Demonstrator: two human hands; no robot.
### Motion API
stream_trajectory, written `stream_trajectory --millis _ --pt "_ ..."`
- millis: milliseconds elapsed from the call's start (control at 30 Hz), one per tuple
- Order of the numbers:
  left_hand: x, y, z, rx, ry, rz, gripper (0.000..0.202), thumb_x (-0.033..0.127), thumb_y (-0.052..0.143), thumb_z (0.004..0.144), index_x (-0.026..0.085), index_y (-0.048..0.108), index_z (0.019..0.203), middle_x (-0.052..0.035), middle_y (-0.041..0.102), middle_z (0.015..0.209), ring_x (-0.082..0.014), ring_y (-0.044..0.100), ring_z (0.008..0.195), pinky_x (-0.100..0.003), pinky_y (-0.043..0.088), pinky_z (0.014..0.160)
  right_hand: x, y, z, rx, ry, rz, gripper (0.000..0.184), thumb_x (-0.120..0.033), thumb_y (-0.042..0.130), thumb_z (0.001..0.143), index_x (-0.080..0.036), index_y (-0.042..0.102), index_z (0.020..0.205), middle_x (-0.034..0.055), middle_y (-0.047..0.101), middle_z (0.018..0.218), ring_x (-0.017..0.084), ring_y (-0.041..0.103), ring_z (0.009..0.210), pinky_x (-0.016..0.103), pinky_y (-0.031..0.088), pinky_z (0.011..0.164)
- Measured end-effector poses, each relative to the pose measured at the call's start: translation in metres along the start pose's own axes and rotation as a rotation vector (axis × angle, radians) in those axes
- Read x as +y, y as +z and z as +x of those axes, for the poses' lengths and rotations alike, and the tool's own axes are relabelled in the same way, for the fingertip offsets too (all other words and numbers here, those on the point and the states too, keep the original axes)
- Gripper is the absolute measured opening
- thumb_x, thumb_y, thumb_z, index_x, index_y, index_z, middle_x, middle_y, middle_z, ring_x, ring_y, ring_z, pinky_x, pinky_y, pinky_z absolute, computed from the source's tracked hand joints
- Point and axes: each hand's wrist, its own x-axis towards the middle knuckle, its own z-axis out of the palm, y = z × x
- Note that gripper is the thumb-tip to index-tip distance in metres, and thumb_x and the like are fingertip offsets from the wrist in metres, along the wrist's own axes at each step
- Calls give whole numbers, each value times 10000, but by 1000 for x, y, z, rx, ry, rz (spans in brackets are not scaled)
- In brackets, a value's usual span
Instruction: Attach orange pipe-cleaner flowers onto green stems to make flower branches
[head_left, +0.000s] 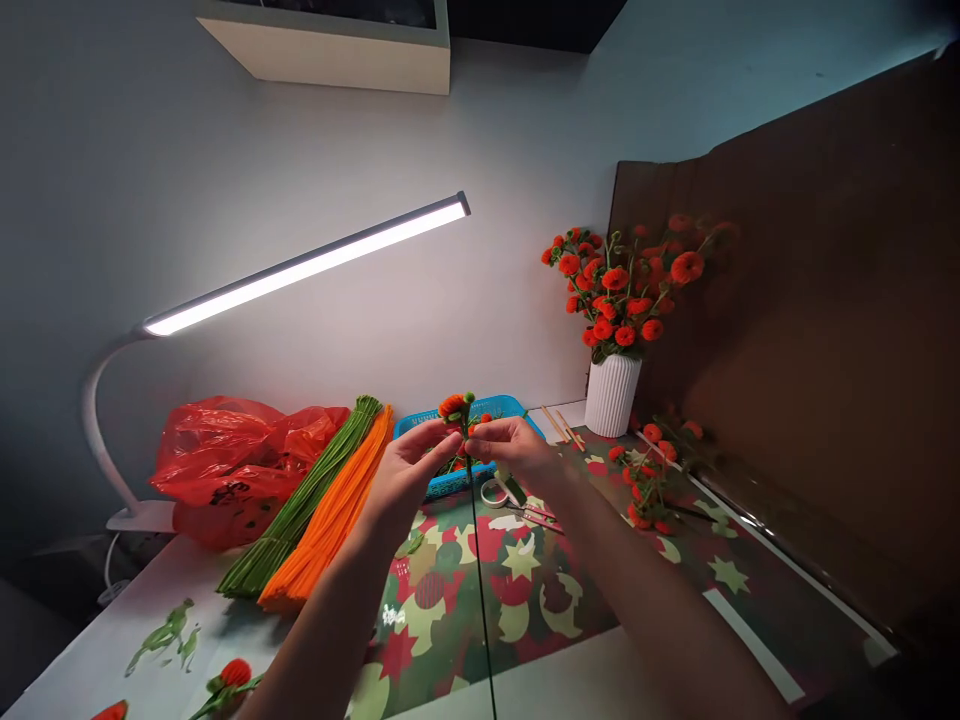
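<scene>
Between my two hands an orange pipe-cleaner flower [453, 406] with green buds stands upright on a long thin dark stem [480, 570] that hangs down toward me. My left hand [409, 465] pinches it just under the bloom. Fingertips of my right hand [517, 445] close on the same spot from the other side. Behind the hands sits a blue plastic basket [514, 404] with orange flowers in it, partly hidden. Just below my right hand lie a roll of tape [493, 493] and scissors [541, 518].
Bundles of green [307, 500] and orange pipe cleaners [330, 520] lie left, beside a red plastic bag [240, 450]. A lit lamp [315, 262] hangs above. A white vase [613, 395] of orange flowers stands back right; a loose flower spray [643, 490] lies before it.
</scene>
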Motion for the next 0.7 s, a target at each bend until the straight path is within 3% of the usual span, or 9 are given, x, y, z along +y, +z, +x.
stream_trajectory --millis 133,233,367,533,700 --pt "-10 5 2 -71 -76 -267 270 267 788 603 174 710 845 -21 685 747 -121 591 667 -230 464 653 2 5 -1 -71 31 18 289 -433 765 623 -154 713 677 5 598 633 115 488 633 278 362 654" --pt "-17 5 4 -56 15 -295 297 232 785 616 184 703 898 -20 680 796 -126 598 713 -228 473 670 5 5 -1 -73 41 19 297 -442 762 627 -154 715 683 3 583 632 113 470 635 275 346 649" --pt "-23 1 5 -85 110 -291 239 218 786 615 194 685 830 8 649 758 -115 591 697 -205 466 642 8 5 0 -53 36 23 272 -420 765 628 -157 693 622 -15 541 589 101 435 609 265 318 621" --pt "-23 11 4 -69 -74 -581 314 190 817 539 216 638 795 32 632 779 -97 586 719 -217 480 715 12 3 1 -73 34 49 253 -401 771 623 -158 699 638 -13 564 591 97 452 590 261 336 618" --pt "-23 19 1 -54 -188 -632 206 183 750 629 208 576 736 27 620 796 -101 596 777 -223 476 752 15 2 2 -69 55 75 258 -402 769 623 -153 700 625 -5 585 586 109 500 621 264 379 656"
